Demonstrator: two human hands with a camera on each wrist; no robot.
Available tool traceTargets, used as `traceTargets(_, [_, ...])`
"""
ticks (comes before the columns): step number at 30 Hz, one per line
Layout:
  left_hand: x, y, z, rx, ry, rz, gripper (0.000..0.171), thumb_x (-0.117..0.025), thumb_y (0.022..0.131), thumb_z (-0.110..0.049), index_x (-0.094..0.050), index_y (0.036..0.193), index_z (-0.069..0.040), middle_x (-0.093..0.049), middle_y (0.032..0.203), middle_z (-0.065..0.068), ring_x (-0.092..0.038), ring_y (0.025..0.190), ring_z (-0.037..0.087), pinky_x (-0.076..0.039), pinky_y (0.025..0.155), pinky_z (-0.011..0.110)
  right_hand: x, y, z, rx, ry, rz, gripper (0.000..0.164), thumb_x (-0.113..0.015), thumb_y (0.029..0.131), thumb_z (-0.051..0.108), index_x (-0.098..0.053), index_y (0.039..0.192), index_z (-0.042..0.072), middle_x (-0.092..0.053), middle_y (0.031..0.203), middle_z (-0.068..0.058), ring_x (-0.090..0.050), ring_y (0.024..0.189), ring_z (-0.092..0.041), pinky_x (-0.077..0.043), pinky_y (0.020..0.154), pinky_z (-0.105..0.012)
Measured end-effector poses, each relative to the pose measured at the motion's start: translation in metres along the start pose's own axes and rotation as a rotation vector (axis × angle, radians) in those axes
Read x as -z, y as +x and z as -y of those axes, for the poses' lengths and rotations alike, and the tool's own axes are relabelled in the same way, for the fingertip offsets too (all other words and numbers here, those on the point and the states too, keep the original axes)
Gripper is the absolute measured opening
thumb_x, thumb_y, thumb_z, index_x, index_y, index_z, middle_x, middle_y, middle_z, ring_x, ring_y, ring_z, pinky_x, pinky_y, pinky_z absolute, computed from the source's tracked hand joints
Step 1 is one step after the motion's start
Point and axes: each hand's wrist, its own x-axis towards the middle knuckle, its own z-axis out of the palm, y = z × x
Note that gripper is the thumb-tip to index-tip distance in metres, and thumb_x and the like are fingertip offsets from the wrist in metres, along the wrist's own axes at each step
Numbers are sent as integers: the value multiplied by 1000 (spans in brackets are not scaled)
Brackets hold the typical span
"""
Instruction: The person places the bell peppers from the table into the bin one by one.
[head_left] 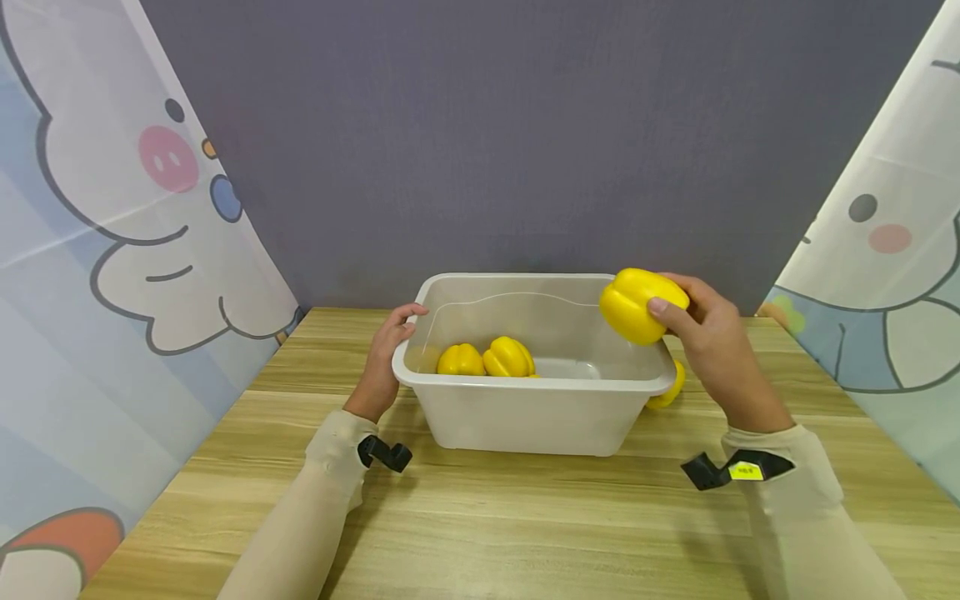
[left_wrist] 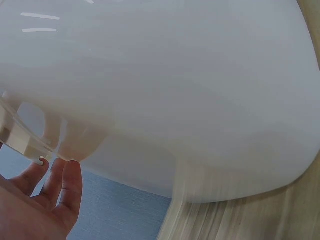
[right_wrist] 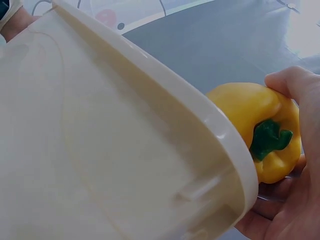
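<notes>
My right hand [head_left: 712, 337] holds a yellow bell pepper [head_left: 636, 307] over the right end of a white plastic bin [head_left: 525, 417]. In the right wrist view the pepper [right_wrist: 240, 102] shows a green stem [right_wrist: 270, 139], and the bin's rim [right_wrist: 200, 112] overlaps part of it. My left hand [head_left: 384, 362] grips the rim at the bin's left end; its fingers [left_wrist: 71, 187] come up under the lip in the left wrist view. Inside the bin lie two yellow peppers [head_left: 508, 357], towards the left, partly hidden by the front wall.
Another yellow pepper [head_left: 671, 389] sits on the wooden table [head_left: 480, 525] beside the bin's right end, mostly hidden behind it. A dark grey panel [head_left: 480, 150] rises behind the table. Cartoon-printed sheets [head_left: 67, 350] hang at both sides.
</notes>
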Motion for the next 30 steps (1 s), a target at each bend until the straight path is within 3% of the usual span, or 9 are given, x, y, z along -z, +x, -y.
traceTargets(9, [0, 0, 1, 7, -8, -8, 46, -42, 99, -29, -44, 135, 1, -44, 132, 27, -47, 110, 49, -50, 89, 41, -3, 1, 0, -20, -38, 36, 49, -59, 101, 26, -48, 143, 3, -52, 125, -5, -55, 103, -16, -46, 84, -13])
traceTargets(15, [0, 1, 1, 1, -14, -2, 48, -44, 98, -30, -45, 134, 2, -43, 133, 31, -48, 108, 46, -50, 88, 41, -5, 2, -3, -9, -68, 20, 49, -61, 100, 27, -49, 142, 4, -53, 124, -4, -55, 101, -15, -45, 83, -12])
traceTargets(20, [-3, 3, 0, -8, -25, -13, 47, -44, 98, -28, -46, 133, 4, -45, 131, 26, -49, 109, 42, -49, 89, 38, -6, 6, -1, -13, -127, 25, 51, -62, 99, 29, -50, 142, 5, -54, 124, -5, -54, 100, -16, -44, 81, -13])
traceTargets(24, [-3, 3, -1, -14, -42, -39, 45, -44, 97, -25, -47, 131, 5, -47, 128, 22, -47, 110, 45, -49, 88, 35, -7, 12, 5, -21, -207, 93, 54, -62, 99, 35, -49, 144, 7, -55, 124, -11, -53, 97, -21, -45, 77, -15])
traceTargets(30, [-4, 2, 1, -11, -42, -39, 44, -44, 97, -24, -47, 131, 5, -44, 130, 29, -47, 110, 45, -48, 90, 39, -6, 23, 10, -26, -256, 166, 54, -63, 98, 37, -51, 140, 5, -57, 119, -14, -57, 89, -19, -51, 71, -18])
